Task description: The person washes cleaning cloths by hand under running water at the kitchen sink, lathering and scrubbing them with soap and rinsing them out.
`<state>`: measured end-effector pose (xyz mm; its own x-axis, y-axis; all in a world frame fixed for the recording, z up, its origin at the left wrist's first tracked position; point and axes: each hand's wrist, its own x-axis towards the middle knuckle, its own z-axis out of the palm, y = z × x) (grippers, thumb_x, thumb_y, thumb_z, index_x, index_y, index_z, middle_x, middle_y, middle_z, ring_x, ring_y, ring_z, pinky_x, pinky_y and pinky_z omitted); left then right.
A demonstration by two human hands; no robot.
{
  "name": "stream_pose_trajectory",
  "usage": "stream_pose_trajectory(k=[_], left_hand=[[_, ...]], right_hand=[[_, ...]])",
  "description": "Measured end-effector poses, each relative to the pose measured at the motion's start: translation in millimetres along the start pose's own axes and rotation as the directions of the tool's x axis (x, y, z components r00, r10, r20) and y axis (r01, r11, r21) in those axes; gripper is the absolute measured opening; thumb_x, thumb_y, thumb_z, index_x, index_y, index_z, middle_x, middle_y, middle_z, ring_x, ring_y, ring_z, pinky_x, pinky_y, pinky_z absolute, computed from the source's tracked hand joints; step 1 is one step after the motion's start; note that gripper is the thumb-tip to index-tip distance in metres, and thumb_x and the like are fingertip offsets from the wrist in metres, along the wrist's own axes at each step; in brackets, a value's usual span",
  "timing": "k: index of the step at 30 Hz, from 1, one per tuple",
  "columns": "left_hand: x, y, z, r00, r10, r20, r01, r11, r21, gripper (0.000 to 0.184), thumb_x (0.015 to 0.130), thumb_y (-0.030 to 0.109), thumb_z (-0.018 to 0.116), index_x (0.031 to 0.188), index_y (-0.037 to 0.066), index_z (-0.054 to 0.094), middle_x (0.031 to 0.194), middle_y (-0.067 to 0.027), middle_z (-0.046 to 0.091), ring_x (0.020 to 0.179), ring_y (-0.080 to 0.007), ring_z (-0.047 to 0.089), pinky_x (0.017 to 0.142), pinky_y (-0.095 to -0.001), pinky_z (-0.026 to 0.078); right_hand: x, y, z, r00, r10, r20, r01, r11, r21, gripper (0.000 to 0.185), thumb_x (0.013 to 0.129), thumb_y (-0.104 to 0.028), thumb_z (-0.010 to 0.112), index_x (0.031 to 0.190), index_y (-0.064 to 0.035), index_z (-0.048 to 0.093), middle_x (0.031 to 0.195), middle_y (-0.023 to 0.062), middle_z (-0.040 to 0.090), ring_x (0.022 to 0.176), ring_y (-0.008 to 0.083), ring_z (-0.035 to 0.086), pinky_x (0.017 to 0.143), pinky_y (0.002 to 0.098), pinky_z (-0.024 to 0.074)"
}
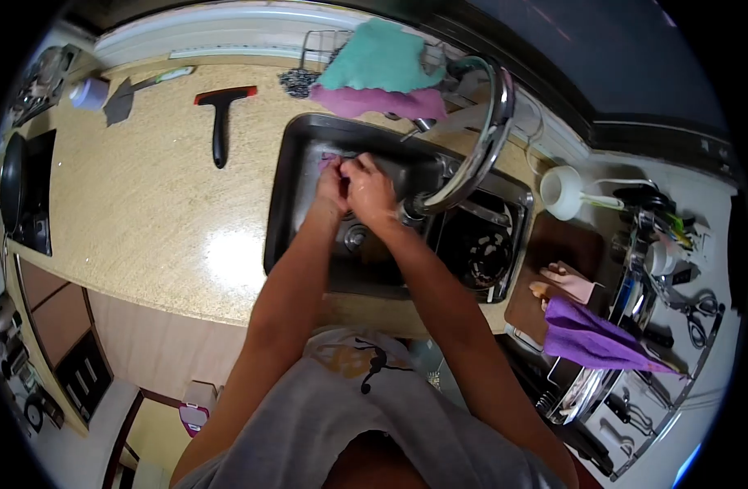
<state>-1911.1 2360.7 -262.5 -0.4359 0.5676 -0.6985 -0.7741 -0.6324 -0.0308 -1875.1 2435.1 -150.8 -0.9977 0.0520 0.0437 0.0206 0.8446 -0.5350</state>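
Over the left basin of the sink (278, 204), my two hands are pressed together. A small pinkish-purple cloth (328, 158) pokes out above my left hand (333, 187), whose fingers are closed round it. My right hand (371, 189) looks wet and is closed against the left one, gripping the same cloth; most of the cloth is hidden inside the hands. Below them shows the round drain (355, 238). The curved chrome faucet (492, 122) rises just right of my right hand.
A squeegee (220, 130) and a grey scraper (123, 102) lie on the counter (145, 196). Green (378, 57) and pink cloths (382, 102) hang behind the sink. A dark pan (489, 254) sits in the right basin. Farther right are a cutting board (527, 306) and purple towel (590, 336).
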Motion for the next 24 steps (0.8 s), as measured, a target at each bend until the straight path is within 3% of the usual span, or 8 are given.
stream_pose_trajectory(k=[4, 7, 10, 12, 18, 20, 23, 24], left_hand=[[-6.8, -0.1, 8.6, 0.993, -0.115, -0.001, 0.114, 0.989, 0.097, 0.039, 0.094, 0.042, 0.046, 0.099, 0.005, 0.058, 0.094, -0.0095, 0.063, 0.089, -0.0240, 0.060, 0.084, -0.0417, 0.048], [3.3, -7.5, -8.9, 0.947, -0.142, 0.288, 0.178, 0.979, -0.103, 0.036, 0.091, 0.042, 0.051, 0.092, 0.006, 0.056, 0.080, -0.0067, 0.060, 0.069, -0.0224, 0.059, 0.061, -0.0403, 0.050], [10.4, -30.5, -43.5, 0.856, -0.094, 0.508, 0.180, 0.976, -0.122, 0.028, 0.091, 0.035, 0.052, 0.090, 0.008, 0.060, 0.080, -0.0085, 0.063, 0.079, -0.0216, 0.060, 0.073, -0.0322, 0.051], [57.3, -51.0, -70.5, 0.886, -0.084, 0.455, 0.152, 0.982, -0.114, 0.031, 0.092, 0.041, 0.049, 0.080, 0.014, 0.055, 0.073, -0.0035, 0.057, 0.065, -0.0221, 0.056, 0.059, -0.0382, 0.047], [-7.6, -50.8, -0.5, 1.000, 0.006, -0.014, -0.008, 0.989, -0.150, 0.027, 0.092, 0.035, 0.047, 0.087, 0.011, 0.060, 0.085, -0.0070, 0.064, 0.082, -0.0268, 0.060, 0.079, -0.0392, 0.050], [-11.4, -36.3, -11.4, 0.996, -0.019, 0.091, 0.032, 0.989, -0.143, 0.026, 0.092, 0.034, 0.046, 0.089, 0.012, 0.059, 0.086, -0.0068, 0.063, 0.078, -0.0262, 0.060, 0.077, -0.0400, 0.050], [-12.1, -30.5, -31.4, 0.866, -0.058, 0.497, 0.118, 0.989, -0.090, 0.026, 0.094, 0.034, 0.044, 0.088, 0.013, 0.058, 0.084, -0.0064, 0.062, 0.074, -0.0243, 0.060, 0.073, -0.0401, 0.049], [-13.6, -40.8, -22.7, 0.974, -0.006, 0.228, 0.017, 0.999, -0.048, 0.026, 0.094, 0.034, 0.046, 0.084, 0.012, 0.058, 0.080, -0.0052, 0.060, 0.071, -0.0217, 0.058, 0.068, -0.0375, 0.048]], right_hand=[[-25.5, -13.9, 5.0, 0.993, 0.001, -0.116, 0.034, 0.953, 0.301, 0.014, 0.071, -0.002, 0.057, 0.084, -0.0068, 0.057, 0.086, 0.0154, 0.056, 0.080, 0.0391, 0.057, 0.069, 0.0468, 0.0465], [-36.4, -33.0, 6.4, 0.987, 0.072, -0.141, -0.026, 0.950, 0.310, 0.006, 0.074, -0.004, 0.058, 0.079, -0.0064, 0.056, 0.082, 0.0149, 0.057, 0.076, 0.0381, 0.057, 0.067, 0.0458, 0.0466], [-40.7, -22.4, 23.4, 0.993, 0.089, -0.075, -0.069, 0.969, 0.237, 0.012, 0.080, -0.017, 0.059, 0.084, -0.0056, 0.057, 0.078, 0.0159, 0.058, 0.081, 0.0397, 0.057, 0.076, 0.0475, 0.0447], [-30.2, 12.7, 48.8, 0.991, 0.136, 0.014, -0.136, 0.991, -0.018, 0.024, 0.086, -0.028, 0.052, 0.086, -0.0049, 0.060, 0.086, 0.0188, 0.062, 0.081, 0.0412, 0.058, 0.076, 0.0482, 0.0459], [-4.8, 31.5, 27.8, 0.932, 0.363, -0.021, -0.362, 0.932, 0.027, 0.040, 0.092, -0.032, 0.041, 0.077, -0.0020, 0.063, 0.083, 0.0237, 0.063, 0.077, 0.0434, 0.059, 0.075, 0.0494, 0.0467], [-11.7, 25.8, 40.5, 0.923, 0.384, -0.024, -0.384, 0.923, -0.006, 0.045, 0.094, -0.032, 0.039, 0.073, -0.0004, 0.062, 0.078, 0.0242, 0.062, 0.079, 0.0431, 0.059, 0.073, 0.0487, 0.0461], [-24.0, 30.8, 61.2, 0.897, 0.288, 0.334, -0.206, 0.944, -0.259, 0.045, 0.093, -0.038, 0.040, 0.080, -0.0019, 0.063, 0.080, 0.0225, 0.063, 0.079, 0.0444, 0.058, 0.074, 0.0498, 0.0457], [-27.1, 34.1, 61.3, 0.872, 0.277, 0.405, -0.162, 0.942, -0.294, 0.045, 0.092, -0.040, 0.040, 0.082, -0.0022, 0.064, 0.080, 0.0221, 0.063, 0.079, 0.0447, 0.058, 0.074, 0.0501, 0.0456]])
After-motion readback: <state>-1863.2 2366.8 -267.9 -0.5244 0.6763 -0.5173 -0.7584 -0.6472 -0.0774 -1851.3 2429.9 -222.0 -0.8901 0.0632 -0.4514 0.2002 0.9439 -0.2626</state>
